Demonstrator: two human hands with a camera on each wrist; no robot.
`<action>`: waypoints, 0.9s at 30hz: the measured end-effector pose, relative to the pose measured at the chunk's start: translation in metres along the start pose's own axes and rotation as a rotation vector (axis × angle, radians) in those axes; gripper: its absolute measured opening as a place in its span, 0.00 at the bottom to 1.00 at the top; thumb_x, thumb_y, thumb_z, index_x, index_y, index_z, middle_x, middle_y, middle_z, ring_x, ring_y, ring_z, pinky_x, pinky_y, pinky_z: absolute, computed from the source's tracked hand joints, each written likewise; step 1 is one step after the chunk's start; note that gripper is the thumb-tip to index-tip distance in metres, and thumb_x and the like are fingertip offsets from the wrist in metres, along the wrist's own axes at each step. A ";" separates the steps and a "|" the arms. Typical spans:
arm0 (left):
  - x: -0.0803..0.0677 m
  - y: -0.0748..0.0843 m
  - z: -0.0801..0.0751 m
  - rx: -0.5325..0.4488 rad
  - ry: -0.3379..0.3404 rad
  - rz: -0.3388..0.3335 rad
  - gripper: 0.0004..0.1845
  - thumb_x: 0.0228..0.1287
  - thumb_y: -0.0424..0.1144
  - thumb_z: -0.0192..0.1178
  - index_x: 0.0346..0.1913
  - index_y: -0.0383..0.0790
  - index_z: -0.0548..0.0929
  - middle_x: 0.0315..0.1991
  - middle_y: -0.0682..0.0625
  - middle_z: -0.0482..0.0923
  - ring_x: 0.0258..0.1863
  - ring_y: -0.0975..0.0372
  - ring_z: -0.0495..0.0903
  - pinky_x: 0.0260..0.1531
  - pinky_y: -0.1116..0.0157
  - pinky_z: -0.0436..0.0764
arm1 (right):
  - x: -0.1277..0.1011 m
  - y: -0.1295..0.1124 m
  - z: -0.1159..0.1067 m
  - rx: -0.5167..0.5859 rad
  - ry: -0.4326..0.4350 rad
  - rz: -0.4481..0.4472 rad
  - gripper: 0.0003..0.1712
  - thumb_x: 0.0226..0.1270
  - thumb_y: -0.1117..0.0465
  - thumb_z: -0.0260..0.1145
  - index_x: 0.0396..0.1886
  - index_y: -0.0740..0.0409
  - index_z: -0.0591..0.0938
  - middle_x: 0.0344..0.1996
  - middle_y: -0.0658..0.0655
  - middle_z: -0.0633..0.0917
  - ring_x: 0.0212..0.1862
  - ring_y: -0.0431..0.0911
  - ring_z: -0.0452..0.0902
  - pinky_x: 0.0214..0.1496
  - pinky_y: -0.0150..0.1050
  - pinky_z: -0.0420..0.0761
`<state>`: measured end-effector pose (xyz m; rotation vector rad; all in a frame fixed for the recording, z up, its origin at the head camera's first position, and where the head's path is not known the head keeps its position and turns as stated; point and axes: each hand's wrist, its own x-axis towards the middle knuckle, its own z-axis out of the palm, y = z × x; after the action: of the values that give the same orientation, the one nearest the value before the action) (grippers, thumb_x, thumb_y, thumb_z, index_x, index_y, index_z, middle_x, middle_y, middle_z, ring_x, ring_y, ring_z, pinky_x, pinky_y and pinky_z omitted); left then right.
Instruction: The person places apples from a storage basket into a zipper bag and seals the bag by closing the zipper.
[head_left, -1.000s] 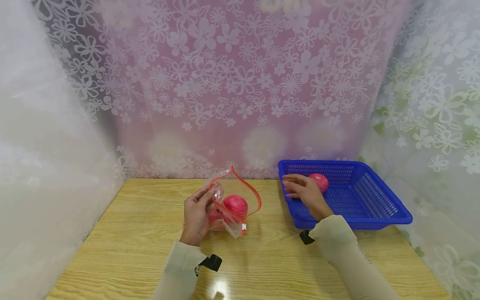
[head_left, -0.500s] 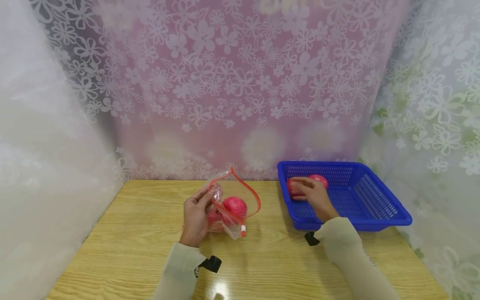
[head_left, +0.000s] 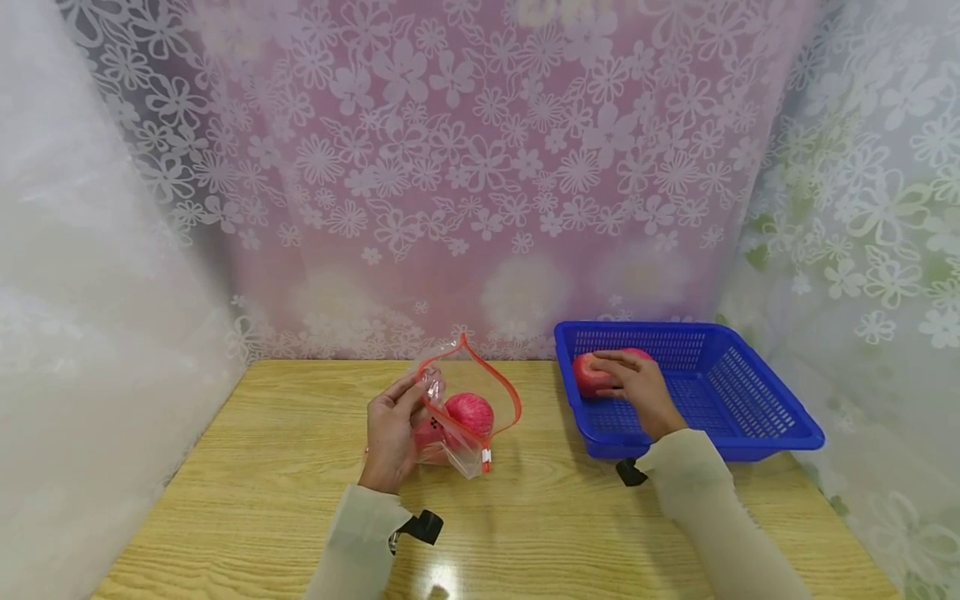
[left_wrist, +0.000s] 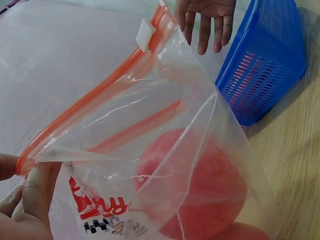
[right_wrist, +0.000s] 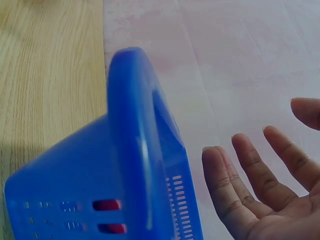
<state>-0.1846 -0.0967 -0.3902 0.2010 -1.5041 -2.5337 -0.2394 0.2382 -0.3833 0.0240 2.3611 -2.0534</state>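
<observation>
My left hand (head_left: 392,433) pinches the edge of a clear zip bag (left_wrist: 115,125) with an orange seal and white slider. The bag's mouth gapes, and a red apple (head_left: 470,414) shows inside it, with more red below. My right hand (head_left: 636,392) is over the left part of a blue plastic basket (head_left: 738,408). Its fingers are spread and hold nothing, as the right wrist view shows. Under and beside that hand are a red apple (head_left: 588,377) near the basket's left wall and a second apple (head_left: 640,353) behind, partly covered by the hand.
Both the bag and the basket stand on a wooden table (head_left: 247,492), the basket at its right side. A pink flowered curtain (head_left: 480,167) hangs behind the table's far edge. Pale sheeting (head_left: 97,333) closes off the left side, and flowered sheeting the right.
My right hand has moved rightward inside the basket's outline, uncovering the apple by the left wall and covering more of the other one. My left hand and the bag stay still.
</observation>
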 end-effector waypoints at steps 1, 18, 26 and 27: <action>0.000 0.000 0.000 -0.004 -0.004 0.000 0.19 0.68 0.33 0.59 0.57 0.24 0.76 0.41 0.47 0.84 0.34 0.65 0.84 0.35 0.73 0.82 | 0.000 -0.001 0.000 0.001 0.003 -0.002 0.29 0.71 0.54 0.61 0.65 0.68 0.71 0.58 0.61 0.78 0.45 0.43 0.82 0.56 0.52 0.78; 0.002 0.002 -0.001 -0.026 -0.004 -0.004 0.18 0.67 0.31 0.60 0.55 0.23 0.77 0.36 0.51 0.84 0.29 0.66 0.82 0.28 0.75 0.81 | 0.007 -0.007 -0.011 0.094 0.034 0.022 0.21 0.70 0.55 0.63 0.57 0.60 0.77 0.41 0.48 0.85 0.38 0.42 0.84 0.43 0.36 0.84; 0.002 0.002 -0.001 -0.029 0.006 -0.010 0.17 0.67 0.31 0.60 0.55 0.24 0.77 0.36 0.51 0.84 0.29 0.66 0.82 0.29 0.75 0.81 | 0.009 -0.007 -0.018 0.227 0.008 0.025 0.06 0.72 0.57 0.61 0.44 0.48 0.82 0.37 0.46 0.85 0.36 0.42 0.85 0.41 0.36 0.84; 0.002 0.002 -0.001 -0.029 0.004 -0.010 0.17 0.67 0.31 0.60 0.55 0.24 0.77 0.36 0.51 0.84 0.29 0.66 0.82 0.29 0.75 0.81 | 0.009 -0.007 -0.019 0.240 0.006 0.024 0.06 0.72 0.58 0.60 0.44 0.48 0.82 0.36 0.45 0.86 0.35 0.42 0.85 0.40 0.36 0.84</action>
<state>-0.1864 -0.0988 -0.3888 0.2107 -1.4673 -2.5598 -0.2484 0.2559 -0.3740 0.0607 2.0920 -2.3132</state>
